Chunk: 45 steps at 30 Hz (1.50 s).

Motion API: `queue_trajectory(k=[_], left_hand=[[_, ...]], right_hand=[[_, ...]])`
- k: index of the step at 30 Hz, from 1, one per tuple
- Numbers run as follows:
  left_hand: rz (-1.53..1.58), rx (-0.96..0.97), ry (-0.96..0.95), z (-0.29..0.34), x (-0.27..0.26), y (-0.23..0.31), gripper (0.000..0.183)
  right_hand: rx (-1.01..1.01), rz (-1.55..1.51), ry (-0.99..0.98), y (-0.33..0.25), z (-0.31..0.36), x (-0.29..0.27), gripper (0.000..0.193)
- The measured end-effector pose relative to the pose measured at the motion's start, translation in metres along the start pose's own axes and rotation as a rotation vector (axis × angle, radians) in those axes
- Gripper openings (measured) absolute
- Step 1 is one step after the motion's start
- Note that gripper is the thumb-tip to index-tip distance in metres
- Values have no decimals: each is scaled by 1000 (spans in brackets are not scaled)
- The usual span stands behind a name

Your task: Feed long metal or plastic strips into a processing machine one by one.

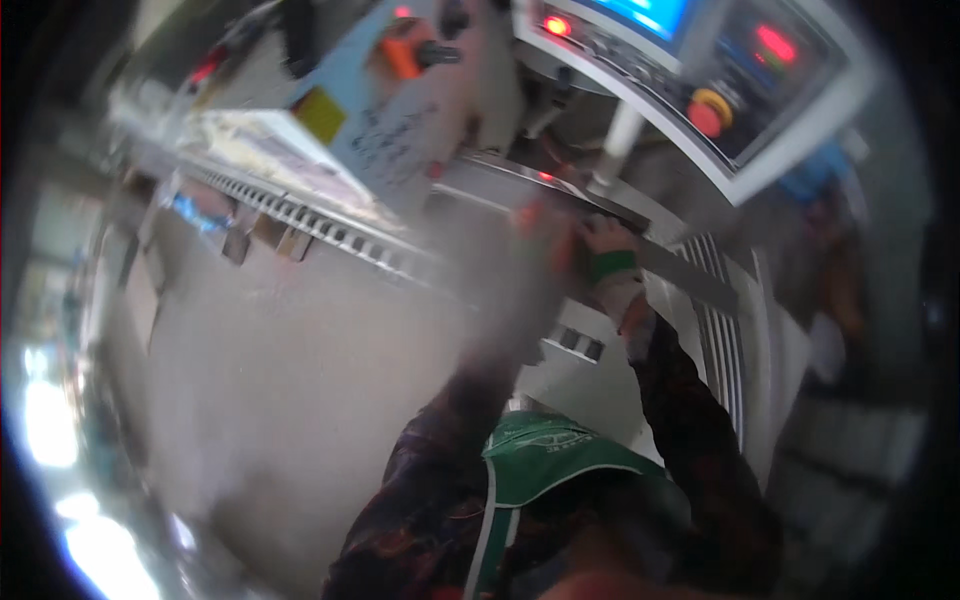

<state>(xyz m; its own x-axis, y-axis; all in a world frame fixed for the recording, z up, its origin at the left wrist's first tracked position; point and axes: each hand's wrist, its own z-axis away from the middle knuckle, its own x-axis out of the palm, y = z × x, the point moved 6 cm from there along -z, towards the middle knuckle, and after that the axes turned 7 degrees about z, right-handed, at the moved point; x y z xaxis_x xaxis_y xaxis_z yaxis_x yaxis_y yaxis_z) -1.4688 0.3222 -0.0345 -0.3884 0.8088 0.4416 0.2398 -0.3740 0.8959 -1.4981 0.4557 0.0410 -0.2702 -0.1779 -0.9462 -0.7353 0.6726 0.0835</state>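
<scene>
My right hand [609,245], in a pale glove with a green band, reaches forward over a long grey metal strip [690,278]. Its bare fingertips look spread and lie on or just over the metal at the machine's edge; the exact contact is unclear. Left of it, close by, is my left hand [543,238], smeared by motion. Its fingers and anything in them cannot be made out. The strip runs out to the right past my right hand.
Ahead right hangs a control panel [735,185] with a lit screen and a red stop button [706,116]. A slotted rail [300,215] crosses to the left. An orange object [402,55] sits on the machine's blue-grey surface. Ribbed metal bars [722,350] stand right.
</scene>
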Motion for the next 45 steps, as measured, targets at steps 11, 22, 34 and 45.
queue_trajectory(k=[11, 22, 34, 45], left_hand=[[634, -341, 186, 50, -8, 81, 45], [592, -238, 111, 63, -34, 54, 46], [554, -154, 41, -11, -64, 34, 47], [-97, -211, 132, 220, -136, 93, 52]], right_hand=[[214, 141, 62, 76, 108, -55, 32], [217, 66, -165, 43, 52, -29, 43], [123, 118, -38, 40, 53, -23, 44], [103, -7, -48, -5, 3, -42, 19]])
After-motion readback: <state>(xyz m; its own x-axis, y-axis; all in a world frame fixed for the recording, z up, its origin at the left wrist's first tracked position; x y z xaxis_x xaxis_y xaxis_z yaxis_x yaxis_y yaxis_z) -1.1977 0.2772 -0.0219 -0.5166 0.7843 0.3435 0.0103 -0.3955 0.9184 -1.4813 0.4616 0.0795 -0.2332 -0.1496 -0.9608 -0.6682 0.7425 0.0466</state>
